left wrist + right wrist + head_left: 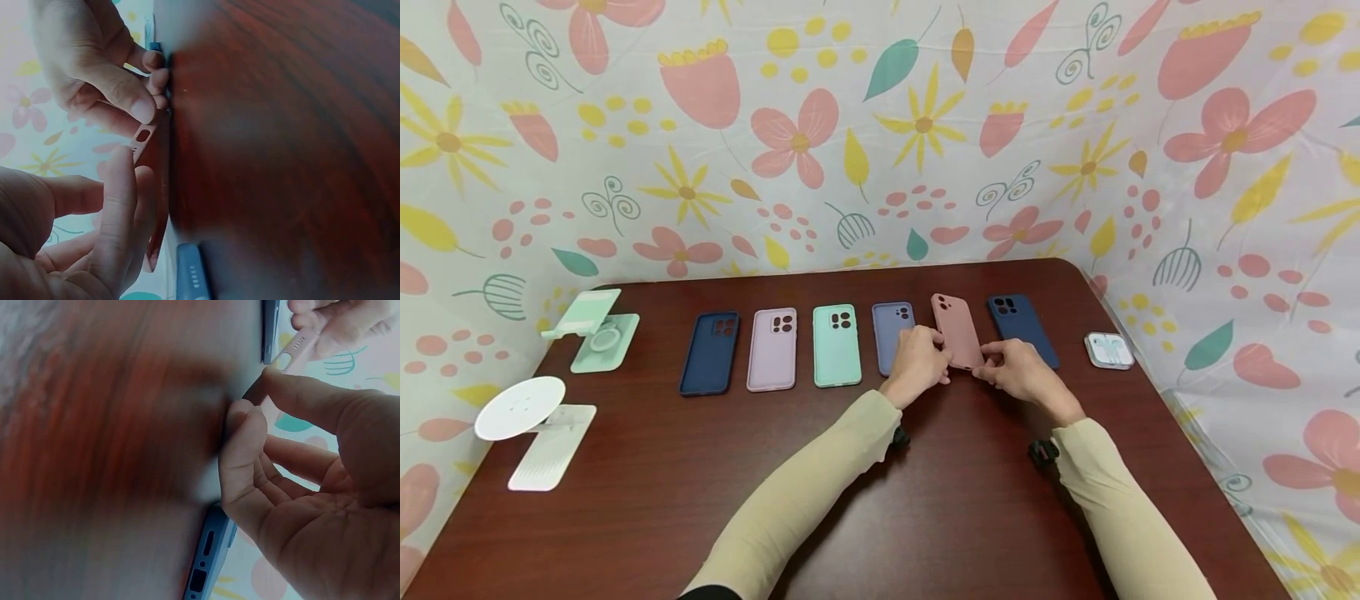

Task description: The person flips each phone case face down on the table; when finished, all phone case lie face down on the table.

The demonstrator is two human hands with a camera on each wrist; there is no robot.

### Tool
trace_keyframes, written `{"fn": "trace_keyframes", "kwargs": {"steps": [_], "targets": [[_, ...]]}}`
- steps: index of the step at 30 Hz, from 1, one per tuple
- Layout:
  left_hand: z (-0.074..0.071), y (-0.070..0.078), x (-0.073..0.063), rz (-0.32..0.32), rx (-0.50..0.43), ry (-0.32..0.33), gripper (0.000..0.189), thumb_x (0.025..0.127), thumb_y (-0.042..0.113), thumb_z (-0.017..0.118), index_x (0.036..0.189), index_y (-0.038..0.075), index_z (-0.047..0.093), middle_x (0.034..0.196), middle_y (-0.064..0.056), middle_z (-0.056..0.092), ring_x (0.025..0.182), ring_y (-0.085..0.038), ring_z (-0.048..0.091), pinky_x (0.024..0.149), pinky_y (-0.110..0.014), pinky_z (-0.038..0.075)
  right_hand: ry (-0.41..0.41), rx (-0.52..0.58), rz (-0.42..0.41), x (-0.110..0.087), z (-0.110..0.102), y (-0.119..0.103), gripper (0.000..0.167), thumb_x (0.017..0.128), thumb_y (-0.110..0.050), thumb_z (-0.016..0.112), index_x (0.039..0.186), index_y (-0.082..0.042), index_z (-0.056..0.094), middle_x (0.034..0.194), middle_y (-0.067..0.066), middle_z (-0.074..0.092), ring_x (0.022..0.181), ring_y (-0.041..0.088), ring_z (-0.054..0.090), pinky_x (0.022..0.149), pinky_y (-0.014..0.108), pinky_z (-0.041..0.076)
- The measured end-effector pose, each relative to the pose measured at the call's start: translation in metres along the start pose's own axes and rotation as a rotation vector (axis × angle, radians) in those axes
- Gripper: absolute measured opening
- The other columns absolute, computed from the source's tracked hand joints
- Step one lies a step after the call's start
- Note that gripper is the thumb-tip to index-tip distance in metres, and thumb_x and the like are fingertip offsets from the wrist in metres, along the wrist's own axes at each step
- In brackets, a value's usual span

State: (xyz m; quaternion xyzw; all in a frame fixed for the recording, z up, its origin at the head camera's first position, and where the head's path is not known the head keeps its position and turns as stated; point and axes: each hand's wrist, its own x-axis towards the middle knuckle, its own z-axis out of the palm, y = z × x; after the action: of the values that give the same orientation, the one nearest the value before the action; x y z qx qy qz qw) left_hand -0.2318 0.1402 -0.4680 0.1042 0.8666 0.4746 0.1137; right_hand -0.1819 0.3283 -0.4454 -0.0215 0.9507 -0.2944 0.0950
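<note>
A pink phone case (pixel 957 327) lies back side up at the right of the row, its near end raised a little off the table. My left hand (pixel 917 360) pinches its near left corner, and overlaps the lower part of a lavender-blue phone case (pixel 892 321). My right hand (pixel 1017 368) pinches the near right corner between thumb and fingertips. In the left wrist view, the pink case's slotted end (pixel 144 135) shows between both hands. A dark blue phone case (pixel 1017 317) lies just beyond my right hand.
Further left lie a mint phone case (pixel 837 354), a pale lilac one (pixel 772 358) and a navy one (pixel 706 362). A green folding stand (pixel 602 354) and a white stand (pixel 553 454) are at the left edge. Boxed earphones (pixel 1108 351) lie at the right edge.
</note>
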Motion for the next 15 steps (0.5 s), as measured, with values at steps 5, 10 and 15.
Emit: {"fn": "trace_keyframes", "kwargs": {"steps": [5, 10, 15], "targets": [[0.009, -0.01, 0.009, -0.027, 0.06, -0.017, 0.026, 0.099, 0.017, 0.08, 0.124, 0.008, 0.08, 0.078, -0.004, 0.08, 0.048, -0.007, 0.071, 0.055, -0.022, 0.06, -0.001, -0.013, 0.01, 0.0, 0.0, 0.002, 0.048, 0.104, -0.016, 0.072, 0.143, 0.011, 0.063, 0.088, 0.009, 0.075, 0.07, 0.012, 0.066, 0.063, 0.025, 0.049], [0.008, -0.005, 0.005, -0.041, 0.094, -0.043, 0.016, 0.092, 0.023, 0.089, 0.098, 0.01, 0.081, 0.07, -0.004, 0.076, 0.05, -0.007, 0.072, 0.056, -0.023, 0.06, -0.001, -0.017, 0.02, -0.002, 0.0, 0.002, 0.05, 0.105, -0.015, 0.071, 0.146, 0.012, 0.06, 0.088, 0.01, 0.075, 0.069, 0.013, 0.065, 0.062, 0.025, 0.048], [0.015, -0.009, 0.01, -0.007, 0.16, -0.056, 0.019, 0.09, 0.024, 0.091, 0.079, 0.012, 0.079, 0.061, 0.0, 0.074, 0.047, -0.006, 0.07, 0.053, -0.022, 0.058, 0.002, -0.016, 0.021, -0.005, -0.002, 0.002, 0.05, 0.106, -0.013, 0.07, 0.147, 0.013, 0.059, 0.088, 0.011, 0.075, 0.069, 0.013, 0.065, 0.061, 0.025, 0.048]]}}
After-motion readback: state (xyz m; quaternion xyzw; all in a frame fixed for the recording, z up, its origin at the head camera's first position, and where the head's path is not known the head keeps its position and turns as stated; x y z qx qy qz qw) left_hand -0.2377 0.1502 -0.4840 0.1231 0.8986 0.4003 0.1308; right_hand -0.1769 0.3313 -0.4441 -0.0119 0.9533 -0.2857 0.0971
